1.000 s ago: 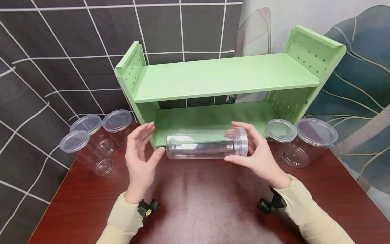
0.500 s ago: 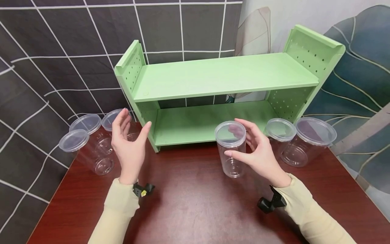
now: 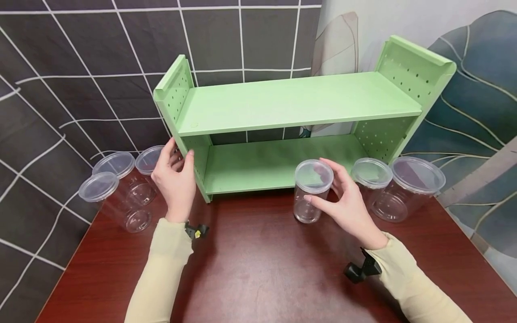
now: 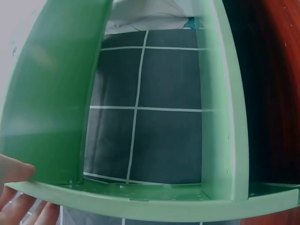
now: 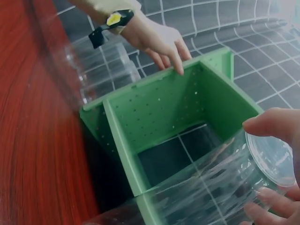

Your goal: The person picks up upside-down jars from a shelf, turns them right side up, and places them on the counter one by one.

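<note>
A tall clear plastic jar [image 3: 308, 210] with a translucent lid stands roughly upright in front of the shelf, tilted slightly. My right hand [image 3: 348, 208] grips it near the top, thumb on the front and fingers behind. Across the right wrist view the jar [image 5: 206, 185] overlaps the shelf. My left hand [image 3: 176, 184] holds the front edge of the left side panel of a green two-tier shelf [image 3: 299, 104]. In the left wrist view, the thumb of that hand [image 4: 16, 171] lies over the panel's inner side, with the fingers outside it.
Several lidded clear jars [image 3: 98, 186] stand on the left of the reddish-brown table [image 3: 258, 269], close to the left hand. Two more, a narrower jar [image 3: 371, 174] and a wide jar [image 3: 418, 176], stand right of the shelf. A dark gridded cloth [image 3: 266, 38] hangs behind.
The right hand has turned the jar from lying sideways to upright, then moved it slightly back. The left hand has left the jar's end, swung left and taken hold of the shelf's left panel.
</note>
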A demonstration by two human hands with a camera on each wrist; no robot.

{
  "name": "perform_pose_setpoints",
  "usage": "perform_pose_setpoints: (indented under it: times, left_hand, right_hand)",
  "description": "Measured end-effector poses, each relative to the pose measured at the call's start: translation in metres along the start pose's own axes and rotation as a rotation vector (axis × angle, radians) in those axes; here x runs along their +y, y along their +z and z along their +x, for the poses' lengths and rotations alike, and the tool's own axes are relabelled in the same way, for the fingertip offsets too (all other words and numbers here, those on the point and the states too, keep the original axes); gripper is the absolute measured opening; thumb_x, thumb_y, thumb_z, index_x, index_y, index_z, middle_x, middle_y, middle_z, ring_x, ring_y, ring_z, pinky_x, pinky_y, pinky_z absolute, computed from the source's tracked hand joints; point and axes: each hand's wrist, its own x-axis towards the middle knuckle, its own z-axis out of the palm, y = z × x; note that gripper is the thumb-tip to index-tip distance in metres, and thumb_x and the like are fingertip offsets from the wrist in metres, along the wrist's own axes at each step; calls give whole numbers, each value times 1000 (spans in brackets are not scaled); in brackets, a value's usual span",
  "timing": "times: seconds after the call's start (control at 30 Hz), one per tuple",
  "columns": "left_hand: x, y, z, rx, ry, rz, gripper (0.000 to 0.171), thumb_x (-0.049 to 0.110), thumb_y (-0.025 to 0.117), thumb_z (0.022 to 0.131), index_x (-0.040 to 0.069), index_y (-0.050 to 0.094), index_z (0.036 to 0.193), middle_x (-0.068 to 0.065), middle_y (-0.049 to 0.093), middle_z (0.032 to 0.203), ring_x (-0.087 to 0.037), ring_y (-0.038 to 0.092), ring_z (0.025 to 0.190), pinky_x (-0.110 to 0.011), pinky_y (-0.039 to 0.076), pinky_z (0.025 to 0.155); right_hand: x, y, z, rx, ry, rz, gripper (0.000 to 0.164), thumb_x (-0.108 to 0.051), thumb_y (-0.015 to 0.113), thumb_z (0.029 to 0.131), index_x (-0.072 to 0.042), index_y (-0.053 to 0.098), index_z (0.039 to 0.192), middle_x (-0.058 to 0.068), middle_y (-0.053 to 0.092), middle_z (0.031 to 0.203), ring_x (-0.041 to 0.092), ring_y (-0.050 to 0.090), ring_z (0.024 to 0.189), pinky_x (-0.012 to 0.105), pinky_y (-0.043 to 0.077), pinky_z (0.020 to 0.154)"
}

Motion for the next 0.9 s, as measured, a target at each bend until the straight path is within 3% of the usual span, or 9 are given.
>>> perform_pose_setpoints:
  times: [0.33,0.63,0.9]
  left_hand:
    - [-2,4,1,17,22,76,36,2,79,88,1,72,124,-15,74,111,-25,73,85,-28,60,79]
    - [30,1,-4,26,37,78,35,-6,76,87,-5,71,122,-20,73,110,-34,73,86,-29,60,79]
    - [0,2,2,21,61,45,38,-3,78,87,-3,71,124,-16,73,111,-29,73,86,-25,59,79]
  right_hand:
    - [3,-6,0,61,48,-34,83,2,83,82,-11,41,153,8,52,142,25,50,133,32,34,116]
    - [7,-8,1,77,68,-53,84,-1,83,83,-15,40,154,8,50,144,27,47,136,36,33,117]
    - [3,-7,3,120,-4,-68,87,6,80,82,-8,36,155,7,41,157,19,35,145,29,26,120]
